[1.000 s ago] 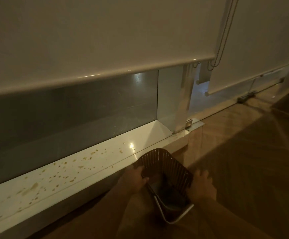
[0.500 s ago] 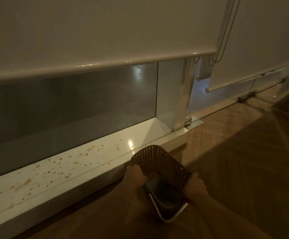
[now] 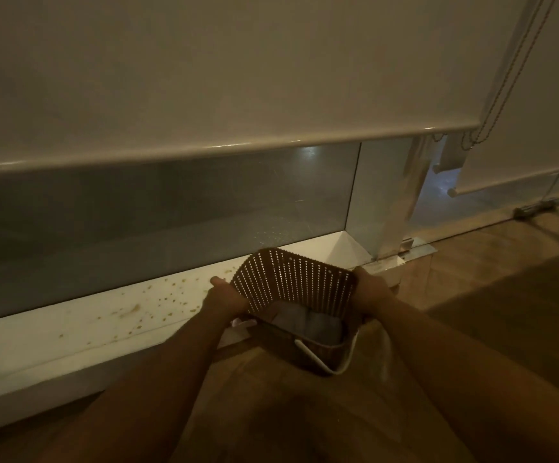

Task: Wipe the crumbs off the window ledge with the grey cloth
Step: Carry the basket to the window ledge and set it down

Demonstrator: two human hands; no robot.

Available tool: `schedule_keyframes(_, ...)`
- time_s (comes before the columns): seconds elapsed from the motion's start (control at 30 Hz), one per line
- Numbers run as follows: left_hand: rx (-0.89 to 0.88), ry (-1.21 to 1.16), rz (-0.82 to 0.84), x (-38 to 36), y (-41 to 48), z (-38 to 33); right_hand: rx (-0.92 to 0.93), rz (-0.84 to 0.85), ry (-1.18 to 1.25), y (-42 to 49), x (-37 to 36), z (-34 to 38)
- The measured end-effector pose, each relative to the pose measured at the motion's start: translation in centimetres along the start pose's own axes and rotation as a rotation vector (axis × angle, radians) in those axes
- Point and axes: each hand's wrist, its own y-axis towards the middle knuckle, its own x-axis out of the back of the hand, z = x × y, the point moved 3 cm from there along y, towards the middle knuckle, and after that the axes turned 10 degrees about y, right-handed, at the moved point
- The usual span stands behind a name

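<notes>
Basket (image 3: pixel 291 285) lifted – both hands gripping | ledge (image 3: pixel 71 325) runs L-R, crumbs (image 3: pixel 164 300) on it

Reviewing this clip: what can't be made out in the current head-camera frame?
- Grey cloth: only a pale fold shows inside the brown basket; the basket walls hide the rest.
- Left hand and right hand: fingertips hidden behind the basket sides.
- Crumbs on the window ledge: too small and dim to identify; the basket and left forearm cover part of the ledge.
- Ledge's left end: cut off by the frame edge.
</notes>
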Motion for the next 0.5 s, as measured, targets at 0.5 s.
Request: schedule_keyframes(0.5, 0.107, 0.408, 0.137, 10.7, -7.6, 14.3, 0.233, 0.032, -0.091, -4.7, -9.1, 11.9)
